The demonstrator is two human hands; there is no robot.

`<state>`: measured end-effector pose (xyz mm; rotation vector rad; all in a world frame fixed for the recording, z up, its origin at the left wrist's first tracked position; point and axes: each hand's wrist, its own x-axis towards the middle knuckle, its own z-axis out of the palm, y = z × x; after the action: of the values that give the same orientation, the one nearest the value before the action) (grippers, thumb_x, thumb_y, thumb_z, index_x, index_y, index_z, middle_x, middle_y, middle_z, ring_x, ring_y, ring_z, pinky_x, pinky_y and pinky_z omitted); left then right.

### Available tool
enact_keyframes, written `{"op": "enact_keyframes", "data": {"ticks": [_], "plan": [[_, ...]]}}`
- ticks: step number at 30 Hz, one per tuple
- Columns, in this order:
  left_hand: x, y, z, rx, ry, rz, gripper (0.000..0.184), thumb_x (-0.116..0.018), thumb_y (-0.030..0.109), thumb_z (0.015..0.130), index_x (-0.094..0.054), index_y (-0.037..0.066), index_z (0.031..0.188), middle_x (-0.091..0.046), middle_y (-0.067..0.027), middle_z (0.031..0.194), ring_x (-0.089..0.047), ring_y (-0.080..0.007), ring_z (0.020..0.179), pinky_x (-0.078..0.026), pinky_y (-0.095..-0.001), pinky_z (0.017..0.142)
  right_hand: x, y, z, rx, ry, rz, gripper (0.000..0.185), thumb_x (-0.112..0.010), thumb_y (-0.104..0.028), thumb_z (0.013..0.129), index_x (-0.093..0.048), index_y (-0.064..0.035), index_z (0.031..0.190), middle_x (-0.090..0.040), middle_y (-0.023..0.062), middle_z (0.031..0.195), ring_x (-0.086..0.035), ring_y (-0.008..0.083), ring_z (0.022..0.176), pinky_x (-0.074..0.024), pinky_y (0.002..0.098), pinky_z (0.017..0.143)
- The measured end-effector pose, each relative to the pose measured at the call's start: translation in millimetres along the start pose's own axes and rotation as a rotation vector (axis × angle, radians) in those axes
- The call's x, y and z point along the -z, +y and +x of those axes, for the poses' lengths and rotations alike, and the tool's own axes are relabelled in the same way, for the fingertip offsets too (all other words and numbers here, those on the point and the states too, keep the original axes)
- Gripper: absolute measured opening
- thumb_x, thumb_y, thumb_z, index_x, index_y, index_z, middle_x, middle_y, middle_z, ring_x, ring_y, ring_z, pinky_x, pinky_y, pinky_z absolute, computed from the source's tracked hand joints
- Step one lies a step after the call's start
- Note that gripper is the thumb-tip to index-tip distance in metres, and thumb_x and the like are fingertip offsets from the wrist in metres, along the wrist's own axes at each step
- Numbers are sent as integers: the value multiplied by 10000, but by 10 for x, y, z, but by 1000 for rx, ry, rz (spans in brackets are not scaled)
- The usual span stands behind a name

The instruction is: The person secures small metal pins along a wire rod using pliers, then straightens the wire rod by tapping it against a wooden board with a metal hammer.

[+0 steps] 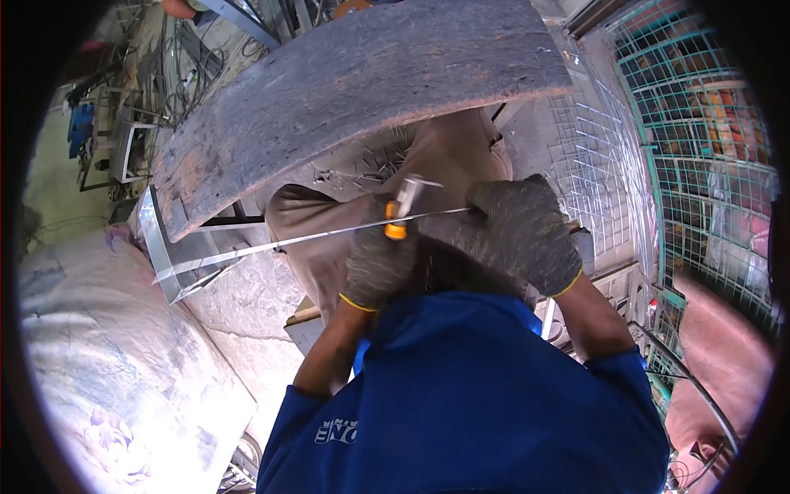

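My left hand [383,255], in a dark knitted glove with a yellow cuff edge, is closed on a tool [397,218] with an orange part and a pale metal head, blurred by motion. A long thin metal strip [321,235] runs from the metal frame at the left, past the tool, to my right hand [527,235]. That gloved hand is closed around the strip's right end; its fingertips are partly hidden. Both hands are above my lap, in front of the worn bench top [362,78].
A metal frame [169,247] stands at the left end of the bench. Small metal pieces [378,160] lie on the floor below. Wire mesh [592,165] and a green grid rack [699,165] are at the right. A pale cloth cover [107,346] spreads at the lower left.
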<state>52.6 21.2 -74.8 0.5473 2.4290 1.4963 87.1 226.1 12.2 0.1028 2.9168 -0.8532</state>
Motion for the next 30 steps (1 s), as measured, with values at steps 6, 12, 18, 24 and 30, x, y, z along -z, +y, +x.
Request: {"op": "enact_keyframes", "data": {"ticks": [6, 12, 18, 24, 30], "plan": [[242, -152, 35, 406, -94, -982, 160, -587, 88, 915, -547, 61, 1067, -625, -54, 878, -623, -109, 764, -464, -252, 580, -52, 48, -6, 274, 75, -46, 446, -647, -530, 828, -623, -85, 840, -634, 112, 714, -624, 304, 655, -449, 437, 704], [462, -558, -139, 272, -36, -270, 203, -641, 175, 898, -620, 50, 1055, -644, -54, 820, -646, -159, 739, -534, -273, 648, -108, 11, 53, 201, -83, 103, 365, -639, -435, 863, -612, -76, 924, -658, 114, 799, -639, 323, 726, -477, 437, 682], [589, -863, -297, 368, -117, -562, 185, -618, 217, 910, -629, 47, 982, -654, -28, 832, -652, -160, 755, -535, -275, 682, -425, 264, -34, 181, -58, 519, 326, -633, -397, 878, -632, -75, 931, -665, 138, 834, -655, 319, 753, -502, 412, 682], [699, -776, -370, -336, -284, 52, 295, -647, 80, 837, -607, 36, 1126, -644, -70, 1059, -625, -191, 999, -499, -300, 875, -239, 128, 15, 209, -136, 227, 300, -647, -376, 864, -647, -88, 949, -679, 125, 859, -667, 311, 760, -514, 403, 692], [648, -645, -407, 725, -253, -698, 238, -616, 148, 885, -613, 16, 1083, -651, -95, 1053, -644, -180, 908, -526, -289, 787, -270, 119, 37, 181, -193, 166, 278, -636, -358, 870, -644, -91, 949, -672, 132, 832, -664, 322, 735, -518, 414, 666]]}}
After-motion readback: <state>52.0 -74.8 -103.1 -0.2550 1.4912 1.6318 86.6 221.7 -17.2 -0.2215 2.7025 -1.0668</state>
